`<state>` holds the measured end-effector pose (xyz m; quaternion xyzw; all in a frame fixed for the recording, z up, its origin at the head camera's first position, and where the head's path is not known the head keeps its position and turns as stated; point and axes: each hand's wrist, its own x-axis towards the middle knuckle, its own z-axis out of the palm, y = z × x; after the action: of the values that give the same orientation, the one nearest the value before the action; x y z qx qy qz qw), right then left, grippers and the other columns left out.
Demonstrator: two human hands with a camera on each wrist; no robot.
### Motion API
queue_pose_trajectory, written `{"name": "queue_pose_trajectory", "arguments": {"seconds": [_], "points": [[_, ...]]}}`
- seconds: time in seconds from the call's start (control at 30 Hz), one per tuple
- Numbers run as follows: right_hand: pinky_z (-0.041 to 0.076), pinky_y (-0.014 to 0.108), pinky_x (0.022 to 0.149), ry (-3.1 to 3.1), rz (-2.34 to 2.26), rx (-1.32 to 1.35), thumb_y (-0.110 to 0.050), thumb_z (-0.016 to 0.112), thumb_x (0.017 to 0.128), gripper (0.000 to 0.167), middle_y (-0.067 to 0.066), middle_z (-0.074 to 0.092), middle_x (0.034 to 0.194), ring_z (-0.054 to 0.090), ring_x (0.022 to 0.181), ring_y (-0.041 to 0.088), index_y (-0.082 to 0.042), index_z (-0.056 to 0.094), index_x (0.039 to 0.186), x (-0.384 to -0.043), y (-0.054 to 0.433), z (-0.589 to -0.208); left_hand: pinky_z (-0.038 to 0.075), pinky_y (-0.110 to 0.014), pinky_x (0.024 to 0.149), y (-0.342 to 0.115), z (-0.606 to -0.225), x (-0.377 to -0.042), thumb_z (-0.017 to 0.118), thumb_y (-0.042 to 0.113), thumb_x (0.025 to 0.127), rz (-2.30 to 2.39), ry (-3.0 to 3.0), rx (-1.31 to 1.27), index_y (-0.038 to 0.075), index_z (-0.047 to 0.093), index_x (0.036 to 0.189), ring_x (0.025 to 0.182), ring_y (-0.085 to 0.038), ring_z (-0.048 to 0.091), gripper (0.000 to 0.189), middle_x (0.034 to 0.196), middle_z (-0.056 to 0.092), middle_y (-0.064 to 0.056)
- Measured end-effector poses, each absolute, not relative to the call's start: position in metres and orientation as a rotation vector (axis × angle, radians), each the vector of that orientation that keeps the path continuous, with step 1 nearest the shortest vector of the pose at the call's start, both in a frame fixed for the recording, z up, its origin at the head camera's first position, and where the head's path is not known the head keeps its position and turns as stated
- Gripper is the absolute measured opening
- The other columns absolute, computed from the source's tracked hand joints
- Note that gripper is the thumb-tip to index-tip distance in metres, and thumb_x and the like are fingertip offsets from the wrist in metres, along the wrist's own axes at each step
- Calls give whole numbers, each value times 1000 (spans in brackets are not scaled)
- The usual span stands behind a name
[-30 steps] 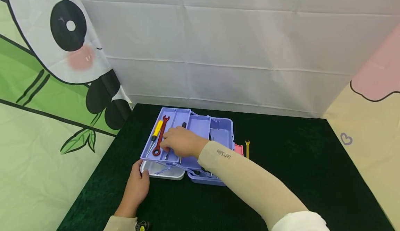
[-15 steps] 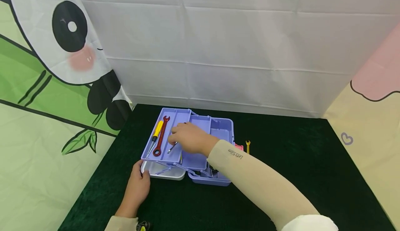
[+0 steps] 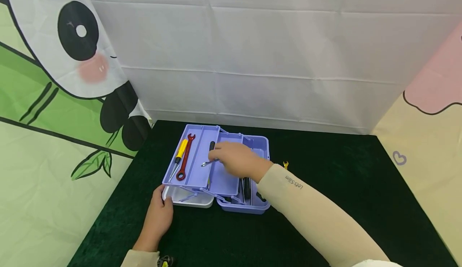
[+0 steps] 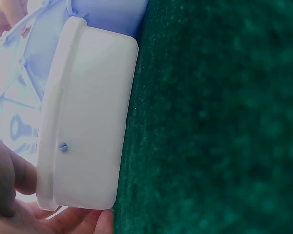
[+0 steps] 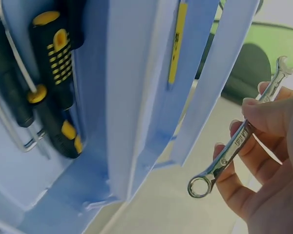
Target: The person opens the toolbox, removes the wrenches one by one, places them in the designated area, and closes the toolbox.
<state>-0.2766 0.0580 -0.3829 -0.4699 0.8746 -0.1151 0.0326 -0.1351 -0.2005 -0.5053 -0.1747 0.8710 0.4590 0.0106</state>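
Observation:
In the right wrist view my right hand [image 5: 278,141] pinches a silver combination wrench [image 5: 229,148] between thumb and fingers, ring end pointing down. From the head view, this hand is above the middle tray of a purple toolbox [image 3: 261,143] with its cantilever trays spread out. My left hand [image 3: 159,215] grips the near left corner of the white toolbox lid [image 4: 93,117], thumb at the rim and fingers beneath. On the leftmost tray [image 3: 203,138] lie a dark red wrench [image 3: 185,158] and a yellow-handled screwdriver [image 3: 182,148].
Black-and-yellow handled tools [image 5: 51,58] lie in the toolbox's deep bottom. A yellow strip-like piece [image 5: 177,44] is in a tray. Right of the box, a yellow wrench [image 3: 286,165] lies on the dark green cloth [image 3: 343,179], partly behind my sleeve. A white curtain [image 3: 252,58] hangs behind.
My right hand has lifted the silver wrench from the leftmost tray and moved right with it. The left hand stays on the lid corner. My right sleeve now covers the pink item beside the box.

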Motion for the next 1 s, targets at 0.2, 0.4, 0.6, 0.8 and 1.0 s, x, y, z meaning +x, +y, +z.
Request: {"name": "queue_pose_trajectory", "arguments": {"seconds": [0.2, 0.4, 0.6, 0.8, 1.0], "points": [[50, 32, 102, 2711, -508, -1301, -8, 59, 104, 31, -7, 65, 120, 60, 114, 12, -23, 69, 129, -279, 82, -386, 29, -65, 115, -201, -505, -134, 31, 17, 111, 1428, 2717, -541, -2, 10, 162, 132, -42, 40, 58, 163, 20, -29], [51, 34, 103, 2709, -603, -1207, -10, 56, 106, 27, -1, 67, 124, 62, 110, 13, -14, 65, 131, -281, 103, -393, 27, -64, 116, -201, -505, -134, 30, 16, 110, 1430, 2726, -544, -2, 10, 161, 137, -41, 38, 58, 164, 18, -29], [54, 37, 97, 2730, -709, -1061, -13, 53, 107, 26, 0, 67, 121, 59, 100, 13, -16, 64, 131, -283, 123, -405, 32, -64, 114, -200, -505, -133, 30, 15, 110, 1422, 2741, -545, -3, 10, 161, 134, -41, 40, 58, 164, 19, -29], [56, 36, 87, 2730, -833, -946, -14, 55, 107, 26, 1, 66, 115, 59, 94, 17, -16, 63, 132, -282, 140, -411, 29, -64, 115, -200, -505, -133, 30, 15, 110, 1417, 2734, -550, -3, 10, 161, 135, -41, 39, 58, 164, 19, -29], [58, 38, 86, 2757, -838, -919, -17, 56, 107, 29, 4, 67, 117, 60, 93, 18, -14, 60, 136, -282, 154, -412, 29, -65, 115, -199, -505, -135, 30, 16, 110, 1411, 2730, -555, -3, 9, 162, 135, -41, 39, 59, 164, 18, -30]]}}
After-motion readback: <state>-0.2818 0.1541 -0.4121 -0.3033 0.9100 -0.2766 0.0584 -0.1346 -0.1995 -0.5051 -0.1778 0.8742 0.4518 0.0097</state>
